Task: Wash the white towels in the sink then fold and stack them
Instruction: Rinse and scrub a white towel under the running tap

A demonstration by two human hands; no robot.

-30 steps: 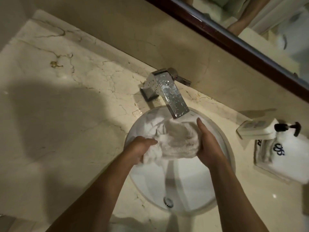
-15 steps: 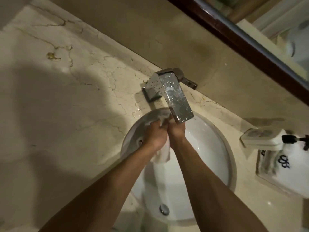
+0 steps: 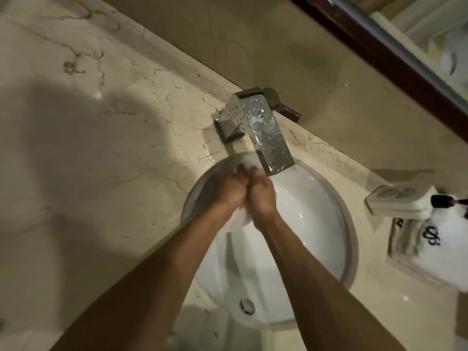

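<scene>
Towel (image 3: 240, 220) bunched between left hand (image 3: 231, 190) and right hand (image 3: 260, 196), both gripping it tight, over sink (image 3: 316, 224).

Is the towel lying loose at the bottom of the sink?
No, both hands squeeze the towel together above the sink.

White towel (image 3: 240, 219) mostly hidden inside the grip of both hands, fingertips blurred under the faucet (image 3: 268, 138), folded towels (image 3: 430, 252) and pump bottle (image 3: 448, 201) cut by right edge
</scene>
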